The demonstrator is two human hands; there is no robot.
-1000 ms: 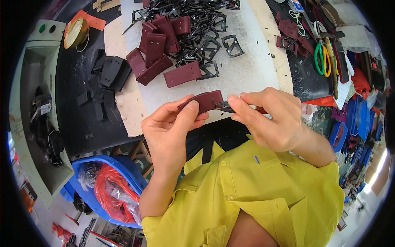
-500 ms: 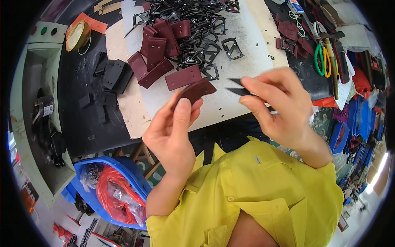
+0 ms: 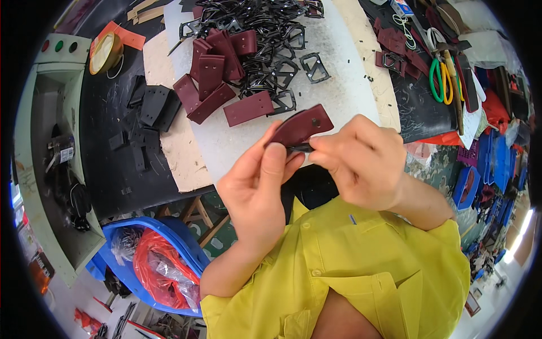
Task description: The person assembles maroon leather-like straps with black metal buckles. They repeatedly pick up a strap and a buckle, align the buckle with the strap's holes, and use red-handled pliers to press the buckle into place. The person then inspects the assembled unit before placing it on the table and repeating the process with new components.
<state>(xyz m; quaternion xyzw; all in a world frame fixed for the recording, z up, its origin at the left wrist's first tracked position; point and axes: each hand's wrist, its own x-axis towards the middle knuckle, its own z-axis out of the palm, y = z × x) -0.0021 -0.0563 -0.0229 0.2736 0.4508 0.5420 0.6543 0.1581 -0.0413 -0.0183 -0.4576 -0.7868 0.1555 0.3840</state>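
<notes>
My left hand [image 3: 259,181] pinches one end of a maroon leather strip [image 3: 299,125] between thumb and fingers, its free end rising to the right. Near that end is a dark spot, a hole or a small black piece; I cannot tell which. Closed on a slim black two-pointed tool [image 3: 300,147], my right hand [image 3: 361,164] meets the strip's lower edge. Most of the tool is hidden by the fingers and the leather. Beyond my hands, a similar maroon strip [image 3: 248,108] with small holes lies flat, beside a stack of maroon leather pieces [image 3: 211,73].
Black metal buckles [image 3: 271,34] are heaped at the back of the white board [image 3: 350,96]. Black leather pieces [image 3: 158,106] lie to the left, near a round tub [image 3: 106,52]. Scissors [image 3: 436,82] with green handles are at right; a blue bin [image 3: 197,254] stands below the table.
Both hands have come together. The right hand moved left and down, bringing the black tool to the strip; the left hand moved slightly right, and the strip now shows its broad face.
</notes>
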